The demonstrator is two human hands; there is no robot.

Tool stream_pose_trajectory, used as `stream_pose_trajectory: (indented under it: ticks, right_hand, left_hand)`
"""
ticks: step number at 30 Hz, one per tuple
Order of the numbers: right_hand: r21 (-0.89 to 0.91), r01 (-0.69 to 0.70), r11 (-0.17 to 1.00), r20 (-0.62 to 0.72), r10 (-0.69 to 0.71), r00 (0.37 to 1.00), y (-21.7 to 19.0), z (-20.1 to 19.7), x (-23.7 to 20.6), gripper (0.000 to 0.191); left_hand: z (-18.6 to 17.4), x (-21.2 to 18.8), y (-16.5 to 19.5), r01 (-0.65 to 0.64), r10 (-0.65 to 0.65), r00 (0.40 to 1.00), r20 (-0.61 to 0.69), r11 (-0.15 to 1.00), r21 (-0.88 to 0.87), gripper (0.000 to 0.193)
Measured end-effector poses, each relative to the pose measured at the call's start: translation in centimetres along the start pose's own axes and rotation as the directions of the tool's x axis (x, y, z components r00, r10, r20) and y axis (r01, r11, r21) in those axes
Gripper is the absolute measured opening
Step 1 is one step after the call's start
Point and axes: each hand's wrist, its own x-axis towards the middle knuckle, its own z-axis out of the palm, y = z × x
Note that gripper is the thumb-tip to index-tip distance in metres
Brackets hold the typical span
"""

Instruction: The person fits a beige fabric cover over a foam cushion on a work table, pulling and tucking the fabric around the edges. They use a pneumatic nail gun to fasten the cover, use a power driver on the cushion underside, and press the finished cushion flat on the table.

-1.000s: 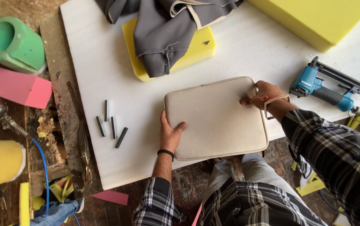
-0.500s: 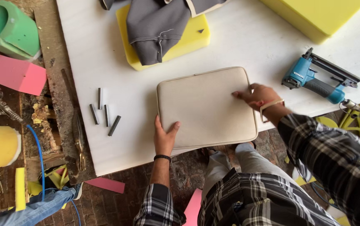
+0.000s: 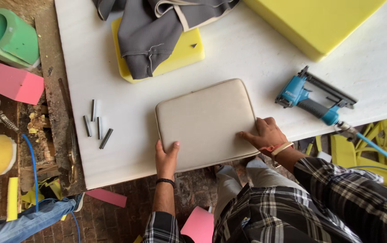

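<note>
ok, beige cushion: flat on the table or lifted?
Flat. The beige cushion lies face-up on the white table; left hand and right hand press its near edge.

An upholstery workshop: staple gun (image 3: 315, 100), foam blocks (image 3: 315, 22), staple strips (image 3: 97, 123), fabric (image 3: 157, 27).

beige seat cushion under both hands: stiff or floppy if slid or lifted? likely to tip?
The beige seat cushion probably stays stiff: its edges run straight under the left hand and right hand. Lying flat on the white table, it looks unlikely to tip or roll.
</note>
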Motion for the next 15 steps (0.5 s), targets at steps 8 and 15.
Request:
stream_pose_trajectory:
  ticks: [8, 15]
  right_hand:
    - [0.194, 0.088, 0.977, 0.113, -0.111, 0.987, 2.0, -2.4, 5.2, 0.089]
    - [0.188, 0.069, 0.98, 0.123, -0.093, 0.988, -0.1, -3.8, 7.5, 0.092]
  left_hand:
    - [1.2, -1.3, 0.8, 0.131, -0.138, 0.988, -0.063, 0.985, -0.114, 0.079]
    - [0.7, -2.5, 2.4, 0.338, -0.338, 0.941, -0.006, 0.94, -0.046, 0.074]
